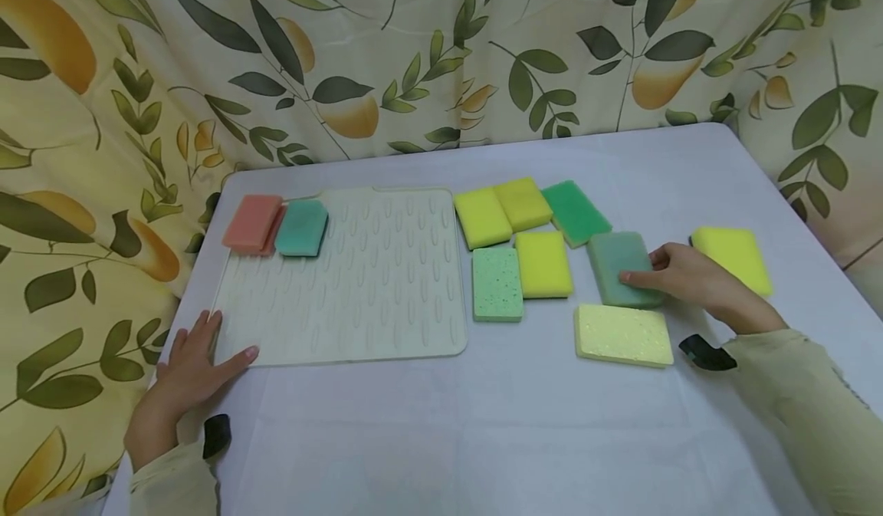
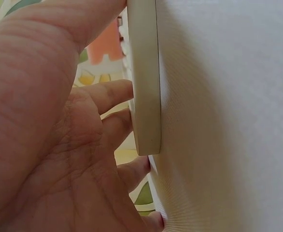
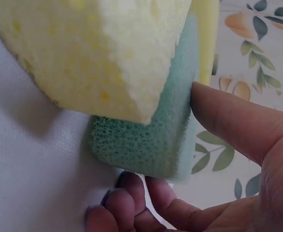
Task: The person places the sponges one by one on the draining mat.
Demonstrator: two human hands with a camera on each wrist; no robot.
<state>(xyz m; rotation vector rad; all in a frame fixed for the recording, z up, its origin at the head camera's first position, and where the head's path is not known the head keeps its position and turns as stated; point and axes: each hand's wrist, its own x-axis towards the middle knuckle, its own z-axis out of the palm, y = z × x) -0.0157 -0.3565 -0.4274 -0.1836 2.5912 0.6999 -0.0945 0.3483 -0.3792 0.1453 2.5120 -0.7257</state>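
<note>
Presently, we pinch the teal sponge point(image 1: 616, 261) at its edge, right hand point(image 1: 697, 282) (light pressure should spare the foam); left hand point(image 1: 188, 376), fingers spread, touches the tray point(image 1: 372, 301).

Porous matt blue-green sponge point(image 1: 615, 255), rough pale-yellow sponge point(image 1: 624, 335), ridged plastic-looking board point(image 1: 372, 301), finely woven matt tablecloth point(image 1: 441, 439)

Right fingers point(image 1: 664, 255) pinch a sponge point(image 1: 614, 261) (blue-green).

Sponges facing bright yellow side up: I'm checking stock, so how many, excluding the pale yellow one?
4: two adjoining sponges beside the mat, one in front of them, one beside the right hand. Any underneath would be hidden.
</note>
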